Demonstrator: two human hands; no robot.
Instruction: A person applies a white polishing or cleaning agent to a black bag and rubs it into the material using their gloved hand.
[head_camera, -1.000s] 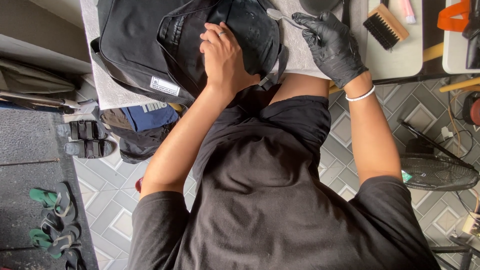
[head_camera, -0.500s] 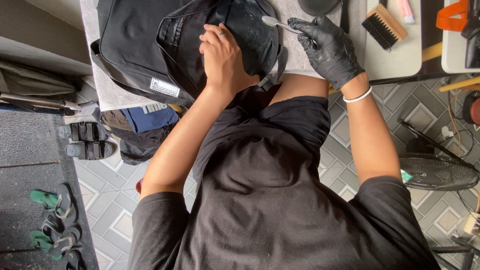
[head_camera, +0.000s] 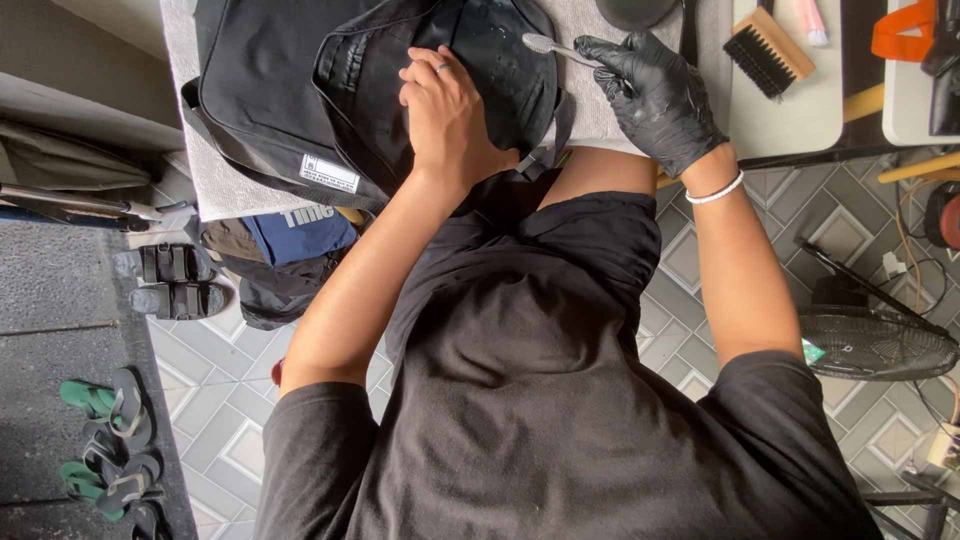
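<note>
The black fabric backpack (head_camera: 300, 90) lies flat on a grey towel-covered table (head_camera: 215, 185), its rounded front pocket facing up under both hands. The bare left hand (head_camera: 445, 115), 1 ring visible, presses on that pocket with fingers curled loosely, gripping nothing. The black-gloved right hand (head_camera: 655, 95), at the backpack's right edge, pinches a small grey toothbrush (head_camera: 555, 47) whose head touches the pocket; a wooden black-bristled brush (head_camera: 768, 50) lies well right of the backpack.

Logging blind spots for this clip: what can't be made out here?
- Head view: the left hand covers part of the black bag; what is under its palm is hidden.
- The toothbrush handle disappears inside the gloved right hand.
- The bag's top and the wooden brush are cut off by the upper edge.
- The bag's white label is too small to read.
</note>
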